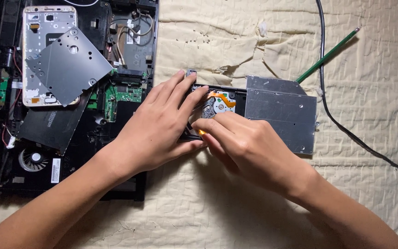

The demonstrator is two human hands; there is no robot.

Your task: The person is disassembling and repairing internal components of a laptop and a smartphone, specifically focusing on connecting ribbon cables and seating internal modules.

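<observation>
A slim optical disc drive (277, 113) with a grey metal casing lies on the cream quilted cloth (236, 41). Its tray end is pulled open, showing a spindle motor and an orange flex ribbon (223, 98). My left hand (162, 127) clasps the open tray end, fingers over the top edge and thumb under it. My right hand (240, 143) rests on the tray with its fingertips pinched around a small orange-tipped object, mostly hidden.
An opened black laptop chassis (70, 152) fills the left, with a fan (32, 159), green circuit boards, a loose grey metal plate (67, 64) and a phone with its back removed (42, 27). Several tiny screws (194, 39), a green pencil (328, 55) and a black cable (342, 127) lie on the cloth.
</observation>
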